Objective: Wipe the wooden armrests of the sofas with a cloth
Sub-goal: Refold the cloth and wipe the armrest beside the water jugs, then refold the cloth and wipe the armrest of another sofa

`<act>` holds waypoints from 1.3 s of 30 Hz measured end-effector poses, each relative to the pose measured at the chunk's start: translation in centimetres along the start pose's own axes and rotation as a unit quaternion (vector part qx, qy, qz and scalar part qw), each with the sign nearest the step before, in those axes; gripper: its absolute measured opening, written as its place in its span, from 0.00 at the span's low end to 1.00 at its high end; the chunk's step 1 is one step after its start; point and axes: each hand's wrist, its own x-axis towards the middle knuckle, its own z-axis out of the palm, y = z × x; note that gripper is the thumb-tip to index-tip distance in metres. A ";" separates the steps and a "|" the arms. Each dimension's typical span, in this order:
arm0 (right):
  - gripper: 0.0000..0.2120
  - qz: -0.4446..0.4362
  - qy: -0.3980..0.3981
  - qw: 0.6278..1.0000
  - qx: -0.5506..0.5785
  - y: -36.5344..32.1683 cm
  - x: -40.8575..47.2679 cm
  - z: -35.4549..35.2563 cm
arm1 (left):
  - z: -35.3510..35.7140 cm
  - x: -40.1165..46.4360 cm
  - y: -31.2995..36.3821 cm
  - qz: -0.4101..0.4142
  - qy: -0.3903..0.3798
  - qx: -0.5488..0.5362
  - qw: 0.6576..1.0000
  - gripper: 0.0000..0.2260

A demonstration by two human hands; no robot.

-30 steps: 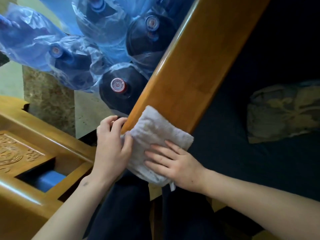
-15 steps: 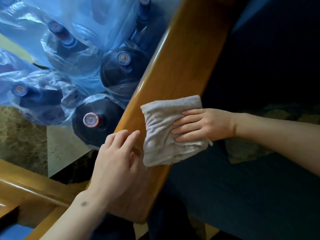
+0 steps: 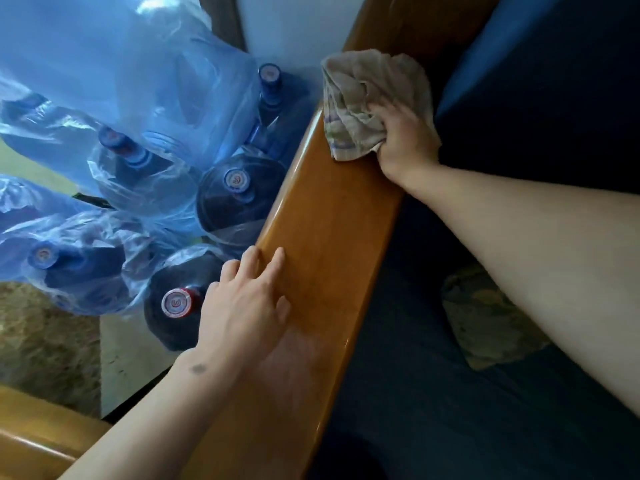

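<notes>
Armrest [image 3: 325, 237], glossy brown wood, runs diagonally from bottom centre up toward the top right, with the dark blue sofa seat [image 3: 433, 393] on its right side. Cloth [image 3: 363, 102], a crumpled off-white towel, sits on the far upper part of the armrest, bunched under the right hand [image 3: 403, 140]. Right hand's grip is closed on the cloth, fingers curled into the folds, pressing it onto the wood; forearm stretches across the seat from the right edge. Left hand [image 3: 242, 306] lies flat on the near part of the armrest, fingers spread and open, holding nothing, fingertips over the left edge of the wood. The two hands are well apart along the armrest. Left of the armrest, several large water bottles [image 3: 235, 199] wrapped in blue plastic stand on the floor, caps up. A patterned cushion [image 3: 491, 323] lies on the seat under the right forearm. Another wooden piece [image 3: 41, 438] shows at bottom left.
</notes>
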 end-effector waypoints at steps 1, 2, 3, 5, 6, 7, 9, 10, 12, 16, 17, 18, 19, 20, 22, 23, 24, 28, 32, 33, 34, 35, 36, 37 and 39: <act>0.24 0.018 0.011 1.000 0.001 -0.9 -0.4 0.5 | 0.1 -0.2 0.2 -0.006 0.000 0.004 1.000 0.33; 0.24 0.035 0.012 0.999 0.006 -1.8 -1.2 0.9 | 0.3 -0.3 0.4 -0.014 0.000 0.009 1.000 0.33; 0.25 0.053 0.003 0.999 0.011 -2.7 -2.3 1.3 | 0.3 -0.4 0.7 -0.021 -0.004 0.011 1.000 0.33; 0.25 0.082 -0.033 0.996 0.013 -4.7 -5.5 1.1 | -0.5 -0.7 1.3 -0.041 -0.029 -0.014 0.999 0.32; 0.26 0.087 -0.053 0.995 0.010 -5.6 -7.3 1.1 | -0.7 -0.5 1.5 -0.048 -0.042 -0.042 0.997 0.30; 0.26 0.087 -0.074 0.993 0.006 -6.7 -9.6 0.9 | -1.1 -0.9 1.6 -0.051 -0.054 -0.068 0.995 0.29; 0.27 0.079 -0.112 0.990 -0.006 -9.1 -14.7 0.6 | -1.6 -2.1 1.4 -0.044 -0.060 -0.119 0.990 0.28; 0.28 0.075 -0.130 0.989 -0.010 -10.3 -17.3 0.5 | -1.8 -3.2 1.0 -0.040 -0.055 -0.143 0.987 0.30; 0.29 0.072 -0.153 0.985 -0.015 -12.1 -21.5 1.0 | -1.7 -5.4 0.1 -0.052 -0.038 -0.214 0.975 0.36; 0.30 0.096 -0.184 0.978 -0.016 -16.7 -29.1 3.2 | -0.5 -10.8 -3.2 0.012 -0.074 -0.184 0.980 0.45; 0.30 0.102 -0.196 0.975 -0.015 -17.7 -30.7 3.8 | 0.0 -11.9 -3.9 0.048 -0.085 -0.126 0.987 0.44; 0.30 0.104 -0.217 0.970 -0.018 -19.1 -32.6 4.4 | 0.3 -13.2 -4.9 0.077 -0.096 -0.068 0.990 0.43; 0.30 0.105 -0.237 0.966 -0.022 -20.2 -34.5 5.1 | 0.5 -14.3 -5.8 0.104 -0.104 -0.019 0.989 0.42; 0.31 0.109 -0.256 0.960 -0.022 -21.7 -36.4 5.3 | 0.4 -15.5 -6.7 0.134 -0.114 0.025 0.984 0.42; 0.30 0.129 -0.278 0.952 0.009 -23.5 -39.4 5.8 | 0.7 -17.2 -8.0 0.170 -0.146 0.083 0.971 0.41; 0.29 0.151 -0.276 0.949 0.035 -24.4 -40.7 5.7 | 0.6 -18.1 -8.7 0.185 -0.156 0.103 0.965 0.41; 0.28 0.173 -0.268 0.945 0.065 -25.0 -42.0 5.5 | 0.7 -18.8 -9.2 0.198 -0.163 0.116 0.960 0.41; 0.24 0.246 -0.247 0.922 0.165 -27.1 -45.9 3.5 | 1.1 -21.5 -9.5 0.224 -0.183 0.149 0.946 0.38; 0.15 0.344 -0.198 0.874 0.280 -25.0 -47.8 -1.4 | 0.4 -23.3 -6.3 0.283 -0.130 0.136 0.940 0.33; 0.18 0.349 -0.178 0.863 0.318 -23.9 -48.4 -2.8 | 0.1 -23.4 -5.1 0.306 -0.106 0.118 0.939 0.32; 0.22 0.345 -0.154 0.857 0.351 -22.3 -49.3 -4.5 | -0.5 -23.4 -3.0 0.333 -0.082 0.107 0.933 0.30; 0.25 0.340 -0.134 0.856 0.367 -21.0 -50.1 -6.0 | -0.9 -23.4 -1.3 0.357 -0.058 0.090 0.928 0.28; 0.24 0.351 -0.099 0.851 0.379 -19.0 -51.5 -7.9 | -1.5 -23.5 1.7 0.391 -0.046 0.089 0.915 0.27; 0.20 0.364 -0.068 0.844 0.389 -17.2 -52.8 -9.3 | -1.9 -23.6 4.1 0.423 -0.034 0.079 0.902 0.26; 0.12 0.379 -0.010 0.829 0.411 -13.4 -55.3 -12.2 | -3.0 -24.0 9.5 0.476 -0.043 0.054 0.877 0.23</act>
